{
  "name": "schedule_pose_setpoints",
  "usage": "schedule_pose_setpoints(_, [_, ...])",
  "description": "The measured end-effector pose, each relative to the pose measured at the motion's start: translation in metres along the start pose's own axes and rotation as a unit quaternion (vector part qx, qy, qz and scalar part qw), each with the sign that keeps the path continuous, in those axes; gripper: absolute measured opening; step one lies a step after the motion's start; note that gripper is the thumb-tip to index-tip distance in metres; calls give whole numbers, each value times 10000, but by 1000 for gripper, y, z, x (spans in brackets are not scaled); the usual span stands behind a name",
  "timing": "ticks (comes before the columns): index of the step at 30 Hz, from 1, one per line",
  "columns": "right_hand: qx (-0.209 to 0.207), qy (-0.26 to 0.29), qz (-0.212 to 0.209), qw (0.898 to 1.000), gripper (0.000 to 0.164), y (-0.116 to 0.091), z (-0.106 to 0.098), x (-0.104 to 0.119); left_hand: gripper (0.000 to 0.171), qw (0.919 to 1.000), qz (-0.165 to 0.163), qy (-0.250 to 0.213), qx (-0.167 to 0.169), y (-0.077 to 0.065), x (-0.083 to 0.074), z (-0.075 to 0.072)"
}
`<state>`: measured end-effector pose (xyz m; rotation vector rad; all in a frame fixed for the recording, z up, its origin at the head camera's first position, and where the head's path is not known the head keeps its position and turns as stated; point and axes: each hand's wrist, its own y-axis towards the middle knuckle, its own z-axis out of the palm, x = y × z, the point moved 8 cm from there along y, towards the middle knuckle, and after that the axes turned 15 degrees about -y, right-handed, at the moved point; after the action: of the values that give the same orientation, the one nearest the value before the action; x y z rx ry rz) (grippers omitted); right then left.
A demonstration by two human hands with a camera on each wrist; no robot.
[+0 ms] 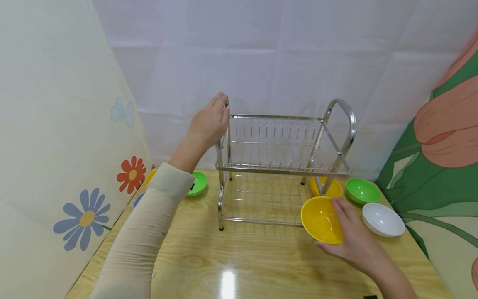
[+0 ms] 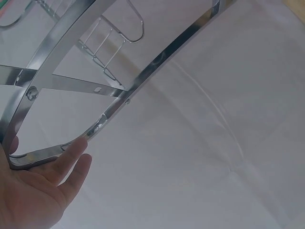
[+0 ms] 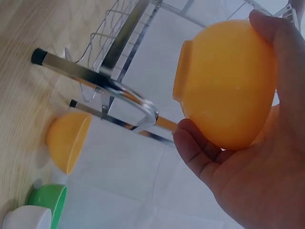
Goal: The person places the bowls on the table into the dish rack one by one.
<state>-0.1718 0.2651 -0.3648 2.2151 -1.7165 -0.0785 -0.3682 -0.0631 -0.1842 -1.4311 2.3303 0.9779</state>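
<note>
A two-tier metal dish rack (image 1: pixel 280 171) stands on the table. My left hand (image 1: pixel 210 123) grips the top of its left curved end frame; in the left wrist view, fingers (image 2: pixel 71 160) and thumb lie on either side of the metal strip (image 2: pixel 35 158). In front of the rack's right end, my right hand (image 1: pixel 356 243) holds a yellow bowl (image 1: pixel 320 220) above the table, pinched at its side between thumb and fingers. The bowl's opening faces up toward the head camera. In the right wrist view, its outside and foot ring (image 3: pixel 182 71) show.
Right of the rack sit another yellow bowl (image 1: pixel 334 189), a green bowl (image 1: pixel 363 191) and a white bowl (image 1: pixel 383 220). Another green bowl (image 1: pixel 199 184) stands on the left; yellow and blue bowls there are partly hidden by my left sleeve (image 1: pixel 145 226). Walls enclose the wooden table (image 1: pixel 194 257).
</note>
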Motion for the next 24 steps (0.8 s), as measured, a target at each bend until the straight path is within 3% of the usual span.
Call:
schedule_pose_setpoints(12, [226, -150, -158, 9995, 124, 7, 3, 22, 58, 9999, 4, -14, -102, 0, 4, -4])
schedule_pose_setpoints(24, [189, 27, -322, 9993, 121, 15, 9, 34, 59, 10000, -36, -31, -85, -1, 6, -4])
